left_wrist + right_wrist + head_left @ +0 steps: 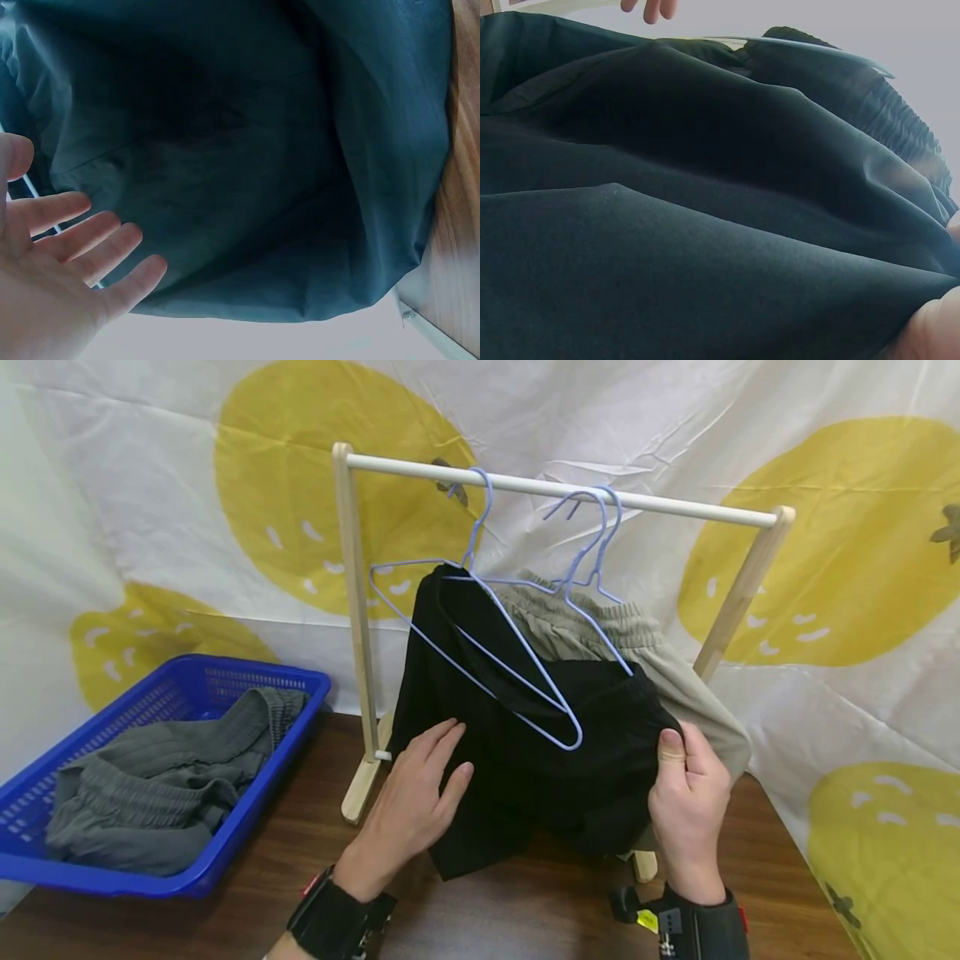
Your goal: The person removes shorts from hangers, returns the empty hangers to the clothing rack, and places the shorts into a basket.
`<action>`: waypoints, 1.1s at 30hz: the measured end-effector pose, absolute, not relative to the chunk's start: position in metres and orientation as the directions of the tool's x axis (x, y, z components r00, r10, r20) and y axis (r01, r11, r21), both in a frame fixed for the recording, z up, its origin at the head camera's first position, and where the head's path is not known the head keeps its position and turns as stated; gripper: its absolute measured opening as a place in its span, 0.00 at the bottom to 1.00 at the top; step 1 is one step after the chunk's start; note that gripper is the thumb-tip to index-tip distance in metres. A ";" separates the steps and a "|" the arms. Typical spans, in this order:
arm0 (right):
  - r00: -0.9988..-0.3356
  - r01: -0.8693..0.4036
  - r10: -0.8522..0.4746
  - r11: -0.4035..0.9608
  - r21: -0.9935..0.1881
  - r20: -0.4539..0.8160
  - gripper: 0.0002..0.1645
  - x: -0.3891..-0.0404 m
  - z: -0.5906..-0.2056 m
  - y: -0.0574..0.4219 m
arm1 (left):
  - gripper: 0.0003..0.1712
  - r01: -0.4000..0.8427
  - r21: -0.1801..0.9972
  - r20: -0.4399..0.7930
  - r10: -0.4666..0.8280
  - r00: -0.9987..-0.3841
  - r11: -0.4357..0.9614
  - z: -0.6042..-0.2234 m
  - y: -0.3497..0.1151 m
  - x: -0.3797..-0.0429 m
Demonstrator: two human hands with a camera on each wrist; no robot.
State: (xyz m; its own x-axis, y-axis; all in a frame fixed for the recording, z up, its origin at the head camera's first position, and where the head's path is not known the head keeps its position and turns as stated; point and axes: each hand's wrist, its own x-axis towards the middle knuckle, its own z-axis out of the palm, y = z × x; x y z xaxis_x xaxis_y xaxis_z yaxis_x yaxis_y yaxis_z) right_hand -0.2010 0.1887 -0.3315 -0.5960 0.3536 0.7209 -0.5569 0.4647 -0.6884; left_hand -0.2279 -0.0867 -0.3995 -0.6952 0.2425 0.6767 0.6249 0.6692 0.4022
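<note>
Two hands work on the black garment (525, 752) on a hanger (517, 668): the right hand (690, 802) pinches its edge, the left hand (416, 802) rests flat, fingers straight.

A staged laundry setup: wooden clothes rack (360, 635), blue basket (45, 868), lemon-print backdrop sheet (825, 552) behind a wooden table (525, 910).

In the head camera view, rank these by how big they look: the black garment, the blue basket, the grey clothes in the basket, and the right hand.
1. Blue basket and black garment: look about alike, and the basket is cut off at the frame edge, so no ranking between them.
2. Grey clothes.
3. Right hand, smallest, though nearer the camera.
</note>
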 end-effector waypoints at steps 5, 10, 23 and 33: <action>-0.604 -0.545 0.361 0.462 -0.699 0.710 0.15 -0.200 -0.337 0.190 | 0.28 0.628 0.396 0.684 0.241 -0.688 0.670 -0.400 -0.086 -0.229; -0.629 -0.514 0.381 0.449 -0.730 0.678 0.16 -0.199 -0.343 0.191 | 0.29 0.625 0.402 0.680 0.239 -0.694 0.669 -0.400 -0.086 -0.229; -0.653 -0.482 0.381 0.458 -0.747 0.655 0.15 -0.196 -0.363 0.198 | 0.29 0.607 0.397 0.660 0.246 -0.710 0.688 -0.401 -0.087 -0.228; -0.676 -0.480 0.309 0.504 -0.718 0.669 0.13 -0.199 -0.368 0.209 | 0.28 0.607 0.398 0.669 0.234 -0.705 0.688 -0.401 -0.088 -0.230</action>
